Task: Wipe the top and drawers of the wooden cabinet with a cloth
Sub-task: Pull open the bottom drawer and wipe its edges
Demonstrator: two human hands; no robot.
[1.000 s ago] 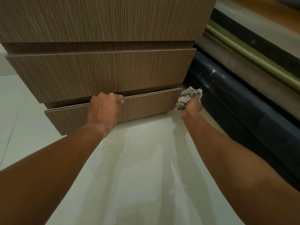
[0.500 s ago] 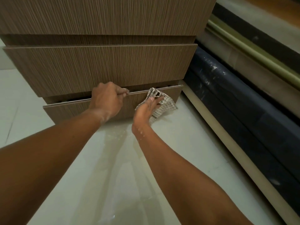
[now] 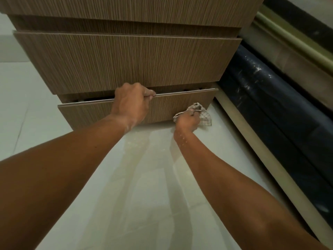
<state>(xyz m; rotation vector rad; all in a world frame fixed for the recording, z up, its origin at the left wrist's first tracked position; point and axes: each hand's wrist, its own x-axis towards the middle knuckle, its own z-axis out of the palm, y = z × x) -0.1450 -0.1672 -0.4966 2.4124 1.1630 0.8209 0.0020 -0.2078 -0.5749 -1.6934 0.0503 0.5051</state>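
Observation:
The wooden cabinet [image 3: 126,56] rises in front of me, with striped brown drawer fronts. Its bottom drawer [image 3: 86,114] stands slightly pulled out, a dark gap showing above its top edge. My left hand [image 3: 133,101] grips that top edge near the middle, fingers curled over it. My right hand [image 3: 188,120] holds a checked cloth [image 3: 204,114] pressed against the lower right part of the bottom drawer front, close to the floor. The cabinet's top is out of view.
Pale glossy floor tiles [image 3: 144,177] spread below the cabinet. To the right lie long rolls along the wall: a dark blue plastic-wrapped roll [image 3: 270,91], a beige one and an olive-green one [image 3: 292,44]. A cream strip [image 3: 252,141] runs along the floor beside them.
My right hand has carried the cloth from the drawer's right end to its upper middle, then back right and down to the lower right corner. My left hand has stayed on the drawer's top edge.

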